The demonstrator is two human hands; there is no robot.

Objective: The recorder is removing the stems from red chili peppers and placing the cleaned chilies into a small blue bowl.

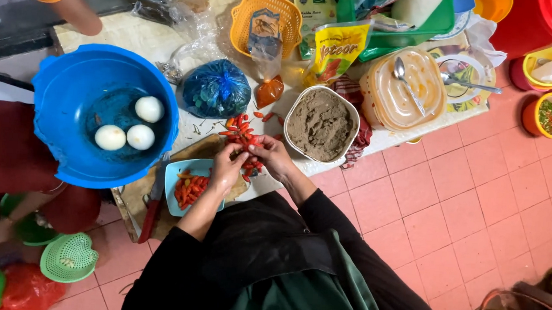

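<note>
A pile of small red chillies (242, 133) lies on the pale worktop just beyond my hands. My left hand (228, 168) and my right hand (269, 156) meet over the near edge of that pile, both pinching red chillies between the fingertips. Below my left hand, a light blue plate (181, 171) holds several picked chillies (191, 189). The plate rests on a wooden cutting board (135, 198), where a red-handled knife (152, 208) lies at its left side.
A big blue basin (67, 88) at left holds three peeled eggs (128, 132) in water. A white bowl of brown paste (321, 124), a blue bag of greens (217, 89), an orange basket (266, 18) and lidded tubs crowd the worktop. Another person in red crouches at far left.
</note>
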